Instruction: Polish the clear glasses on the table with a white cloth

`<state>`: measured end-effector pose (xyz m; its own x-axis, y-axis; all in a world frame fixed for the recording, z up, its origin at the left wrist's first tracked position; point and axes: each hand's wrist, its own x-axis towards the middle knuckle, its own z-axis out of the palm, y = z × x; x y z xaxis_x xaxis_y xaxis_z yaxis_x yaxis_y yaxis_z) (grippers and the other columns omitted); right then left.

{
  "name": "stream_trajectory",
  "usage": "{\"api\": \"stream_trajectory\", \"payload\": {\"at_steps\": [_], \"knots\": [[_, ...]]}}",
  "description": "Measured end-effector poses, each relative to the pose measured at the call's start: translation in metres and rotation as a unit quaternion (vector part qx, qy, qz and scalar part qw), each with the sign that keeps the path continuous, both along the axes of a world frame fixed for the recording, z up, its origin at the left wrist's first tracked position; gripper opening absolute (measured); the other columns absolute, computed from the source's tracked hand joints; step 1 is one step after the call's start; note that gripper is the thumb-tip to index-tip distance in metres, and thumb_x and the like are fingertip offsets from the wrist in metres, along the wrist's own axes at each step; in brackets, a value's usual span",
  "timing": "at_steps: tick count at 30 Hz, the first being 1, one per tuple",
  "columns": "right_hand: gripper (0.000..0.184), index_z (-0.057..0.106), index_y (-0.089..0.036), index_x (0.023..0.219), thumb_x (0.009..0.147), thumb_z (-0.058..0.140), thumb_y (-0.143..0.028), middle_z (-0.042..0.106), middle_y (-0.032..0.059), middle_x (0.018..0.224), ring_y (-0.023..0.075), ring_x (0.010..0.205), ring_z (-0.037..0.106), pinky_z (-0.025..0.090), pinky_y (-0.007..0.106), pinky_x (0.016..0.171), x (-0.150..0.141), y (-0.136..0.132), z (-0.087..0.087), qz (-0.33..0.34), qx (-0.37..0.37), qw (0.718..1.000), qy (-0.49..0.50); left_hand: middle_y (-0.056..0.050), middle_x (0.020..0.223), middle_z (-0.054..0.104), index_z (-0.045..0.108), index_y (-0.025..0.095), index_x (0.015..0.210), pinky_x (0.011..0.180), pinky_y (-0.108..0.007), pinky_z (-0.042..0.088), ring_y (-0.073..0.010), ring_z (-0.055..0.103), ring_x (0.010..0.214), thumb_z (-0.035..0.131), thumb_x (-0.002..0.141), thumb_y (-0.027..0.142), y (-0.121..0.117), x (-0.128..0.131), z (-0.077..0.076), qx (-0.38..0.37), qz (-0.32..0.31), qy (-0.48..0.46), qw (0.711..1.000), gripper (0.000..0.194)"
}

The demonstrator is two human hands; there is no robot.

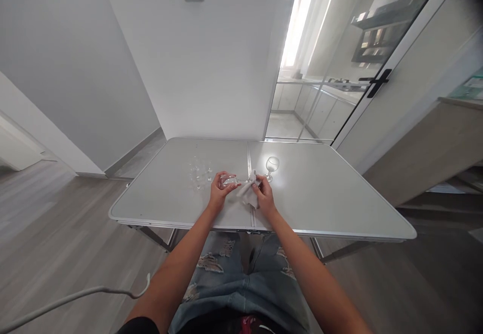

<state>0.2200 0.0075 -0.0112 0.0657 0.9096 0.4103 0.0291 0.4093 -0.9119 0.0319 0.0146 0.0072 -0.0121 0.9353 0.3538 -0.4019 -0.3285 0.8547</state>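
Observation:
My left hand [220,189] is wrapped around the bowl of a clear wine glass [228,181], which lies on its side in the air with its stem toward the right. My right hand [265,193] pinches a pale cloth [248,193] around the foot end of that glass, so the foot is hidden. Just beyond my right hand, a second wine glass [272,164] stands upright on the table. To the left of my left hand is a cluster of clear glasses [198,173]; their outlines are faint against the tabletop.
The folding table [320,193] has a pale top, a metal rim and a seam down its middle. Its far edge meets a white wall [211,72]. A glass door with a black handle [379,83] is at the right. A white cable [94,290] hangs at lower left.

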Motion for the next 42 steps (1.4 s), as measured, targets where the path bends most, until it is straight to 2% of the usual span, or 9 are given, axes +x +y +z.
{"api": "stream_trajectory", "payload": {"at_steps": [6,10,13,16,21,25,29,35,42], "knots": [[0.016,0.058,-0.023,0.096,0.096,0.05,-0.037,0.053,0.0007,0.09,0.0171,0.085,0.049,0.042,0.029,0.082,0.002,-0.002,0.006,-0.031,0.053,0.998,-0.023,-0.007,0.112,0.067,0.051,0.023,0.114,0.092,-0.048,0.06,-0.0197,0.071,0.092,0.085,0.071,0.033,-0.001,-0.003,0.0,-0.023,-0.016,-0.023,0.999,0.056],[0.015,0.056,-0.024,0.1,0.095,0.047,-0.036,0.053,-0.0004,0.084,0.0161,0.077,0.049,0.043,0.028,0.074,-0.002,0.0,0.005,-0.021,0.007,1.0,0.018,-0.008,0.113,0.068,0.051,0.022,0.113,0.09,-0.048,0.061,-0.0194,0.071,0.089,0.086,0.07,0.034,-0.002,-0.003,0.002,-0.027,-0.061,-0.001,0.998,0.057],[0.015,0.056,-0.023,0.096,0.093,0.049,-0.035,0.054,-0.0005,0.083,0.016,0.074,0.049,0.043,0.027,0.07,-0.003,0.0,0.005,0.027,-0.017,0.999,0.004,-0.008,0.113,0.067,0.051,0.022,0.114,0.092,-0.048,0.06,-0.0193,0.07,0.093,0.084,0.074,0.034,-0.002,-0.004,0.003,-0.018,-0.04,-0.025,0.999,0.053],[0.016,0.058,-0.023,0.094,0.094,0.047,-0.035,0.054,0.0006,0.087,0.0165,0.081,0.049,0.043,0.028,0.077,-0.001,-0.003,0.007,0.027,0.021,0.999,-0.01,-0.007,0.113,0.066,0.051,0.023,0.115,0.096,-0.048,0.059,-0.0192,0.07,0.098,0.082,0.076,0.032,0.0,-0.004,0.003,-0.018,-0.009,-0.044,0.999,0.05],[0.01,0.056,-0.025,0.095,0.093,0.049,-0.031,0.05,-0.0007,0.085,0.0159,0.078,0.045,0.041,0.027,0.075,0.0,-0.006,0.012,-0.029,0.037,0.999,0.017,-0.007,0.11,0.068,0.053,0.022,0.112,0.092,-0.049,0.06,-0.0199,0.069,0.096,0.085,0.071,0.03,-0.001,-0.001,0.002,-0.025,-0.042,-0.011,0.999,0.054],[0.008,0.056,-0.025,0.093,0.09,0.05,-0.029,0.051,-0.0008,0.084,0.0162,0.076,0.045,0.04,0.027,0.07,-0.002,-0.007,0.013,0.023,0.006,0.999,0.037,-0.008,0.11,0.068,0.053,0.021,0.112,0.089,-0.047,0.061,-0.0197,0.07,0.094,0.085,0.071,0.033,-0.001,-0.002,0.001,-0.024,-0.032,-0.004,0.999,0.054],[0.008,0.056,-0.023,0.089,0.089,0.048,-0.027,0.05,0.0008,0.086,0.0172,0.08,0.046,0.041,0.029,0.076,-0.001,-0.012,0.015,0.066,0.033,0.997,0.036,-0.008,0.11,0.068,0.052,0.022,0.114,0.086,-0.044,0.062,-0.0201,0.072,0.09,0.083,0.073,0.036,0.0,-0.004,0.0,-0.028,-0.012,-0.009,1.0,0.054],[0.014,0.047,-0.022,0.07,0.083,0.041,-0.023,0.047,0.0017,0.081,0.0188,0.079,0.044,0.04,0.031,0.076,0.005,-0.011,0.018,0.022,0.049,0.999,0.008,-0.009,0.104,0.07,0.053,0.02,0.113,0.07,-0.036,0.062,-0.0196,0.072,0.078,0.083,0.072,0.04,0.001,-0.006,-0.002,-0.035,-0.031,0.02,0.999,0.055],[0.03,0.053,-0.021,0.064,0.088,0.04,-0.034,0.054,0.0041,0.078,0.0182,0.072,0.049,0.042,0.031,0.068,0.011,-0.009,0.017,0.093,-0.009,0.996,-0.001,-0.002,0.098,0.066,0.048,0.026,0.116,0.046,-0.016,0.043,-0.0062,0.06,0.058,0.078,0.078,0.044,0.006,-0.009,-0.003,-0.037,0.056,-0.05,0.996,0.051]]}}
